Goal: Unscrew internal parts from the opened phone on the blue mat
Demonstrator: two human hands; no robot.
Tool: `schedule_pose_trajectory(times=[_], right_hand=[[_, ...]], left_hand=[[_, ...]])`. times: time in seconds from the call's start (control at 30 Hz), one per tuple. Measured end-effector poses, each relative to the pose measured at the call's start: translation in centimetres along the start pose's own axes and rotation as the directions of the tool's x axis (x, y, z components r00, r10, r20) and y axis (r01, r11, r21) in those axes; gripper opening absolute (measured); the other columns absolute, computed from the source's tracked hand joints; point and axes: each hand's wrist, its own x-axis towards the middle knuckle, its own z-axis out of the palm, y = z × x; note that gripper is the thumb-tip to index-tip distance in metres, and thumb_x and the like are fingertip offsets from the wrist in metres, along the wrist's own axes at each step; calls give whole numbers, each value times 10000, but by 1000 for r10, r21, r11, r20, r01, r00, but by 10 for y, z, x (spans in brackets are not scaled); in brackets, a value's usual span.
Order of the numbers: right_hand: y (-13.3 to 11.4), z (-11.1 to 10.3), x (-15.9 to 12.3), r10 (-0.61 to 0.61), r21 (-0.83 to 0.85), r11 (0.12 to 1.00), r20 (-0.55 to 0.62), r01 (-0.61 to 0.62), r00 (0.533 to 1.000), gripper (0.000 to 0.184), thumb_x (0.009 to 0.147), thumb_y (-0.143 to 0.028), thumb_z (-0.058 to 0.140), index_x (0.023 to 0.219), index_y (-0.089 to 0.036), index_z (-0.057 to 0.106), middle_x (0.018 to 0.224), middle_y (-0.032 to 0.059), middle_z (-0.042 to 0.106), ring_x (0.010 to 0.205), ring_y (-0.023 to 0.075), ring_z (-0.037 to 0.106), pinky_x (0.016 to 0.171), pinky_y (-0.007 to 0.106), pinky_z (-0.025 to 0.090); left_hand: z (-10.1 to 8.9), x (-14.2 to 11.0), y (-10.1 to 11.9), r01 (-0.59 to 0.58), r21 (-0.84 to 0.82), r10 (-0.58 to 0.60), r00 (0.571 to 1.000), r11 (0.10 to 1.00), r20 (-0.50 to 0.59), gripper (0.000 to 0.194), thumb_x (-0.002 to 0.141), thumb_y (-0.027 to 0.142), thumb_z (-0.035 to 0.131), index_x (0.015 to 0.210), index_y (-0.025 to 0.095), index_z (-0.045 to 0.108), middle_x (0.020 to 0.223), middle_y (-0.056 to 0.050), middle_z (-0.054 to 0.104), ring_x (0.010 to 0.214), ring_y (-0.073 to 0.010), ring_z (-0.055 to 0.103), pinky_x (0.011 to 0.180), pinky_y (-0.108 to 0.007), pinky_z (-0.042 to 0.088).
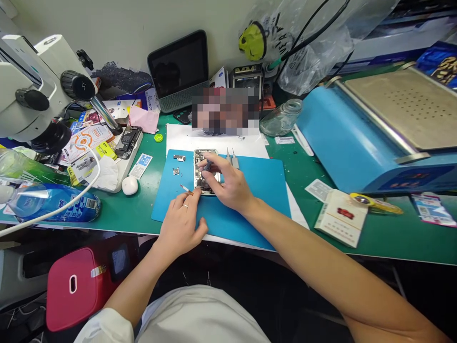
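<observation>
An opened smartphone (197, 183) with its inner parts bare lies on a blue work mat (250, 214). My right hand (230, 183) is closed on a small dark screwdriver (207, 165), held upright over the phone; its tip is hidden by the fingers. Beside the phone's lower left corner rests my left hand (182, 219), fingertips at the frame's edge. A thin cigarette (186, 189) sticks out from between its fingers. Small removed phone parts (176, 171) and a metal-covered part (179, 158) lie left of the phone. Tweezers (234, 161) lie to its right.
A microscope (39, 100) and a blue bottle (57, 202) stand at left. On the right are a blue machine with a metal plate (342, 138), a cigarette pack (342, 218) and a yellow cutter (376, 204). A glass jar (282, 119) lies tilted behind the mat.
</observation>
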Motion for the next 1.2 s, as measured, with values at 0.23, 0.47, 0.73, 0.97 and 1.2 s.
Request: schedule_pose_trajectory(times=[0.23,0.47,0.73,0.97,1.2], right_hand=[[0,0,-1,4,48,999,3,-4,1000,467,1051,-227,542,1500,-305,441,1151,73,742,971,194,757,835,358,685],[-2,3,-2,-9,88,996,10,8,1000,468,1053,-243,544,1501,-321,431,1134,58,745,951,184,761,826,347,691],[-1,4,-3,0,84,996,56,-4,998,467,1063,-270,531,1512,-321,411,1168,71,754,992,198,770,842,372,701],[-1,4,-3,-53,57,997,51,50,997,510,1052,-223,548,1531,-327,409,1182,73,761,1006,198,773,866,371,692],[0,5,0,-117,48,992,61,114,991,511,1042,-247,583,1517,-350,424,1192,62,761,1040,211,772,856,378,692]], left_hand=[[0,0,1,2,-9,-2,1000,1000,7,677,936,203,530,1564,85,308,1361,-196,650,1311,-358,534,1044,-485,471],[1,-1,-1,-2,-23,2,1000,1000,-13,664,931,193,529,1554,113,312,1422,-188,619,1331,-350,531,1067,-491,464],[1,-2,0,8,-41,-8,1000,999,-5,668,922,182,521,1554,141,310,1420,-182,620,1336,-345,542,1066,-498,475],[1,-2,-1,8,-41,-8,1000,999,-13,658,916,173,527,1542,114,332,1394,-194,627,1325,-347,547,1055,-492,485],[3,-2,-2,8,-49,-11,999,999,-46,675,908,144,518,1555,122,330,1383,-184,638,1308,-346,559,1037,-494,502]])
